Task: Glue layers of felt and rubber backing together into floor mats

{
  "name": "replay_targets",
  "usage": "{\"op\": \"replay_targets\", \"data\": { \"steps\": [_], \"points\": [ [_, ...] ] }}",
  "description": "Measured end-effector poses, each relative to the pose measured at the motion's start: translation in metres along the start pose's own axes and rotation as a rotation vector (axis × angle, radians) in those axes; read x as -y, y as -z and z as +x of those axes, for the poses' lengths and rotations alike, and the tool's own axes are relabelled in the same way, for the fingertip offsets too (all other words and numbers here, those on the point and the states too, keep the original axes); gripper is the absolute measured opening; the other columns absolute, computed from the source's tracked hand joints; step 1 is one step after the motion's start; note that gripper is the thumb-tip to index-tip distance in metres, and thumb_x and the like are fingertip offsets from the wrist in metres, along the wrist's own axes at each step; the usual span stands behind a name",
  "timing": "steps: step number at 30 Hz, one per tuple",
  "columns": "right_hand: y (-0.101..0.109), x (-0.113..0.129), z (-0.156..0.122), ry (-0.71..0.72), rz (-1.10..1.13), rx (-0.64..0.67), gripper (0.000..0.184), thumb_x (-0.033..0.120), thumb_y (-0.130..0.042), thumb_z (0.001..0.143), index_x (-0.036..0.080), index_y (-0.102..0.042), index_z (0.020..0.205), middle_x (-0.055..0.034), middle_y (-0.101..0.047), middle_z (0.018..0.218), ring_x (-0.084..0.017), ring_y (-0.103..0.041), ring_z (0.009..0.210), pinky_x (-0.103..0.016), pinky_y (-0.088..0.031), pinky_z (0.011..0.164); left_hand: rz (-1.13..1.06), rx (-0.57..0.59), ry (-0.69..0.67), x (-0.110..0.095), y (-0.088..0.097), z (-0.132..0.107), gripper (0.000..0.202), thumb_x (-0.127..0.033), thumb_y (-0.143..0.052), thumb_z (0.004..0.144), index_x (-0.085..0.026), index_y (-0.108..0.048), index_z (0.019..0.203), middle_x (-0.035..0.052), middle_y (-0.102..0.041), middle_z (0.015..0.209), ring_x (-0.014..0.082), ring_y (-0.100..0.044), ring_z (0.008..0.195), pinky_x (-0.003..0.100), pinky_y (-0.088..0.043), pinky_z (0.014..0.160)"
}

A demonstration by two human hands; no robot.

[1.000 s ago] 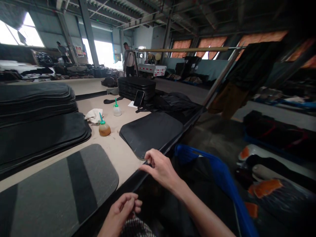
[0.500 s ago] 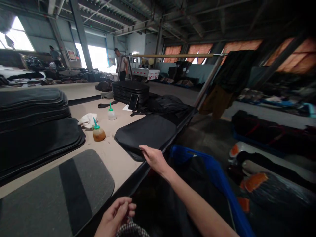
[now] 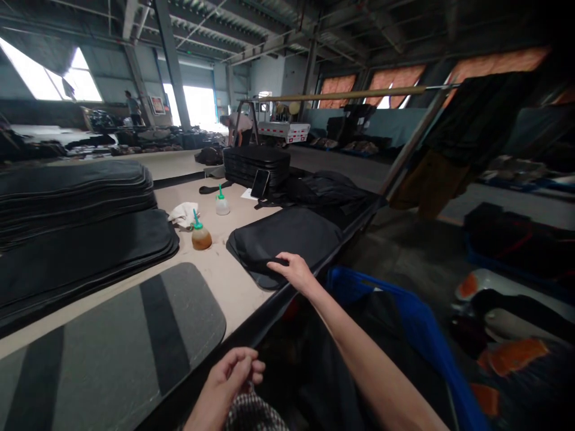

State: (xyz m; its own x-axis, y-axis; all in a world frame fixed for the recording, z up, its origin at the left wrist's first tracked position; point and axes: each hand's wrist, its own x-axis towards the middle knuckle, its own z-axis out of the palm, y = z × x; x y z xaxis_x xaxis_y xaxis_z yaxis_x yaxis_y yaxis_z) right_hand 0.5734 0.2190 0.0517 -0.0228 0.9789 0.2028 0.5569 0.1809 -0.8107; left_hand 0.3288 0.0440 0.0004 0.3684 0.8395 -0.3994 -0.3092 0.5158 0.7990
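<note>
Right hand (image 3: 294, 272) now gripping pad (image 3: 287, 236), amber-filled bottle (image 3: 200, 236)

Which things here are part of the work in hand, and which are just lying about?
In hand: right hand gripping the near edge of the black pad; left hand curled by the checkered cloth.
Lying about: amber bottle, clear bottle, white rag, grey striped mat, stacked black mats, blue bin.

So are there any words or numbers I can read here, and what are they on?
None can be read.
Poster at the back left: too small, blurred.
Red and white panel at the back: blurred.
Amber bottle and clear bottle: no label shows.
</note>
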Motion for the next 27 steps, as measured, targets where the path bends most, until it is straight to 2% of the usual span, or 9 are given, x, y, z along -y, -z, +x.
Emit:
{"op": "replay_targets", "data": {
  "steps": [4,10,15,17,19,22,24,25,27],
  "points": [
    [0.001,0.001,0.0,-0.005,0.067,0.066,0.026,0.041,-0.063,0.082,0.019,-0.077,0.085,-0.0008,-0.072,0.077,-0.019,-0.065,0.075,-0.027,-0.046,0.07,0.005,-0.012,-0.013,0.0,-0.003,-0.003,0.049,-0.055,-0.077,0.078,-0.015,-0.069,0.105,0.0144,-0.072,0.101,0.02,-0.065,0.087,0.033,-0.045,0.082],
    [-0.001,-0.002,0.009,-0.036,0.113,-0.001,0.024,0.03,-0.075,0.066,0.019,-0.075,0.087,-0.0024,-0.074,0.084,-0.02,-0.066,0.079,-0.028,-0.048,0.072,0.026,0.015,-0.036,0.005,-0.001,-0.002,0.044,-0.052,-0.072,0.084,-0.015,-0.068,0.108,0.0135,-0.071,0.102,0.0192,-0.064,0.087,0.032,-0.045,0.08],
    [-0.009,-0.001,0.016,-0.078,0.135,-0.002,0.03,0.038,-0.081,0.062,0.018,-0.071,0.081,0.0003,-0.069,0.073,-0.018,-0.062,0.067,-0.026,-0.045,0.063,0.123,0.027,-0.065,-0.004,-0.002,-0.006,0.042,-0.052,-0.065,0.089,-0.015,-0.065,0.11,0.0133,-0.071,0.105,0.0193,-0.065,0.09,0.031,-0.046,0.082],
    [-0.012,-0.002,0.016,-0.096,0.147,0.013,0.033,0.046,-0.079,0.065,0.017,-0.069,0.078,0.0017,-0.065,0.066,-0.016,-0.059,0.062,-0.025,-0.042,0.058,0.259,0.014,-0.13,-0.022,-0.009,-0.006,0.041,-0.052,-0.061,0.091,-0.017,-0.064,0.112,0.012,-0.072,0.106,0.0199,-0.065,0.093,0.032,-0.047,0.085],
    [-0.013,-0.003,0.016,-0.102,0.156,0.024,0.036,0.052,-0.076,0.069,0.017,-0.068,0.076,0.0021,-0.063,0.064,-0.015,-0.057,0.061,-0.025,-0.04,0.057,0.477,-0.008,-0.268,-0.048,-0.02,0.003,0.037,-0.05,-0.053,0.095,-0.02,-0.063,0.114,0.0097,-0.071,0.109,0.0207,-0.066,0.098,0.033,-0.048,0.09],
    [-0.014,0.001,0.014,-0.097,0.164,0.05,0.039,0.056,-0.071,0.074,0.017,-0.07,0.078,0.0014,-0.065,0.068,-0.016,-0.058,0.063,-0.025,-0.041,0.059,0.942,-0.112,-0.622,-0.088,-0.035,0.036,0.034,-0.04,-0.041,0.101,-0.023,-0.06,0.124,0.0086,-0.066,0.125,0.0223,-0.061,0.116,0.039,-0.045,0.103],
    [-0.014,0.006,0.013,-0.083,0.17,0.061,0.039,0.057,-0.07,0.075,0.018,-0.073,0.08,0.0004,-0.068,0.072,-0.017,-0.06,0.066,-0.025,-0.043,0.06,1.294,-0.205,-0.788,-0.105,-0.041,0.068,0.038,-0.033,-0.038,0.102,-0.021,-0.055,0.134,0.0108,-0.056,0.143,0.0244,-0.049,0.134,0.045,-0.036,0.114],
    [-0.013,0.009,0.012,-0.073,0.173,0.058,0.039,0.057,-0.07,0.075,0.018,-0.074,0.079,0.0,-0.068,0.072,-0.018,-0.061,0.067,-0.025,-0.044,0.06,1.438,-0.244,-0.793,-0.11,-0.042,0.084,0.039,-0.03,-0.037,0.102,-0.019,-0.053,0.136,0.0119,-0.051,0.149,0.0257,-0.043,0.14,0.049,-0.033,0.117],
    [-0.011,0.013,0.012,-0.054,0.179,0.028,0.04,0.057,-0.072,0.071,0.018,-0.075,0.075,-0.0008,-0.069,0.07,-0.019,-0.062,0.066,-0.026,-0.045,0.06,1.536,-0.289,-0.762,-0.115,-0.04,0.112,0.037,-0.028,-0.042,0.101,-0.015,-0.056,0.133,0.0156,-0.051,0.149,0.0298,-0.042,0.141,0.055,-0.032,0.116]
  ]
}}
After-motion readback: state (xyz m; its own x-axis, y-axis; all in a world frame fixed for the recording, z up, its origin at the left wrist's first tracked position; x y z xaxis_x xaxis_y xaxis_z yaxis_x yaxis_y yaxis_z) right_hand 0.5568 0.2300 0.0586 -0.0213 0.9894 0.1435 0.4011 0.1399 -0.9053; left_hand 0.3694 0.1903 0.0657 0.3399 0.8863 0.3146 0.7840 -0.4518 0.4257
